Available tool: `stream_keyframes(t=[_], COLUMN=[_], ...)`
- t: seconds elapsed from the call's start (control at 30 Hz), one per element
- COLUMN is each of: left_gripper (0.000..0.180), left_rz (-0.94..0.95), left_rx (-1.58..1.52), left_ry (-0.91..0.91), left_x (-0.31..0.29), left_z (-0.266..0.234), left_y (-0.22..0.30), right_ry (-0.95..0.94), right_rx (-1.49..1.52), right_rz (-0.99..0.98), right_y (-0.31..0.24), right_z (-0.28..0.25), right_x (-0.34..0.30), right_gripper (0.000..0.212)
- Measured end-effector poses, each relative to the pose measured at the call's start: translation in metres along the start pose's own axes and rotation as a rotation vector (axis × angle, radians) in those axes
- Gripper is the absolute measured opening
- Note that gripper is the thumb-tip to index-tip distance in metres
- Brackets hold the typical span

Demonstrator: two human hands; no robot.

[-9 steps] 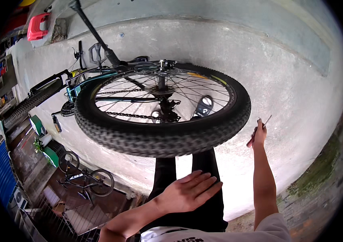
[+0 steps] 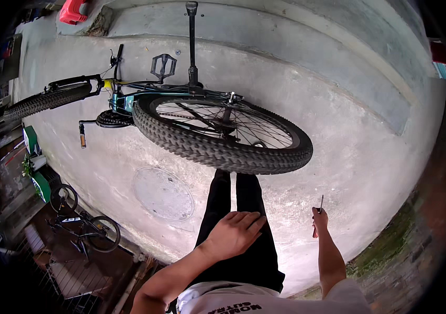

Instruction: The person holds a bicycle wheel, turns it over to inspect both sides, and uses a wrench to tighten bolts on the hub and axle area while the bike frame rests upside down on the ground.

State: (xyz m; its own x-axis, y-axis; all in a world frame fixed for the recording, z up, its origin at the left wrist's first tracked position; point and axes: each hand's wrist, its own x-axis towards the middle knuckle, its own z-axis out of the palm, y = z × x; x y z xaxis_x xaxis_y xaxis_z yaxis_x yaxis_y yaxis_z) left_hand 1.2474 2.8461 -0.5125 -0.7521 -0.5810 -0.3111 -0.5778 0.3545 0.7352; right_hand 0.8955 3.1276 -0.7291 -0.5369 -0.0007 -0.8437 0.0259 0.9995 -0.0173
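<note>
Gripping a slim tool (image 2: 322, 202) in the right hand (image 2: 319, 219), above pale ground (image 2: 380, 157) at the near right of the scene. Closing bent fingers around the handle, with the shaft jutting past them toward the far side and the handle's butt showing on the near side; cannot tell the thumb's exact place. Held well apart from a teal-and-black bicycle (image 2: 128, 102), nearer than its knobbly black tyre (image 2: 223, 152) and to the right. Over black trousers (image 2: 259, 261), holding the left hand (image 2: 236, 233) palm down, with fingers side by side and slightly bent; cannot tell if touching the cloth.

Straight, thin and metallic along the shaft, reddish at the handle, mostly covered by the grip; too small at the tip to make out.

Compared with 0.3 seconds earlier, turned from a rightward slant to nearly straight toward the far side, and seen farther from the tyre. Sharp now in the tyre's tread, blurred before. Newly in view at left, beyond the trousers: 1 round ground cover (image 2: 163, 193).
</note>
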Motion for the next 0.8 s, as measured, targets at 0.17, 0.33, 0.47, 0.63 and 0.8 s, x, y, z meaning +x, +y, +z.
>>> stream_keyframes(t=[0.17,0.33,0.47,0.63,0.8], left_gripper=[0.036,0.030,0.030,0.036,0.036], left_rz=[-0.225,-0.324,-0.266,-0.365,-0.548], left_rx=[-0.008,0.027,0.143,0.157,0.174], left_ry=[0.183,0.212,0.210,0.120,0.197], left_x=[-0.030,-0.038,-0.026,-0.012,0.026], left_z=[-0.044,-0.054,-0.054,-0.048,-0.024], left_y=[-0.023,-0.057,-0.053,-0.019,0.024], right_ry=[-0.129,-0.177,-0.039,-0.012,-0.150], right_rx=[0.058,0.149,0.132,-0.074,-0.099], right_rz=[-0.165,-0.282,-0.203,-0.180,-0.279], right_y=[-0.051,-0.063,-0.032,-0.021,-0.096], right_z=[-0.013,-0.055,-0.120,-0.195,-0.268], right_x=[-0.057,-0.118,-0.123,-0.084,-0.015], right_gripper=[0.027,0.026,0.026,0.028,0.028])
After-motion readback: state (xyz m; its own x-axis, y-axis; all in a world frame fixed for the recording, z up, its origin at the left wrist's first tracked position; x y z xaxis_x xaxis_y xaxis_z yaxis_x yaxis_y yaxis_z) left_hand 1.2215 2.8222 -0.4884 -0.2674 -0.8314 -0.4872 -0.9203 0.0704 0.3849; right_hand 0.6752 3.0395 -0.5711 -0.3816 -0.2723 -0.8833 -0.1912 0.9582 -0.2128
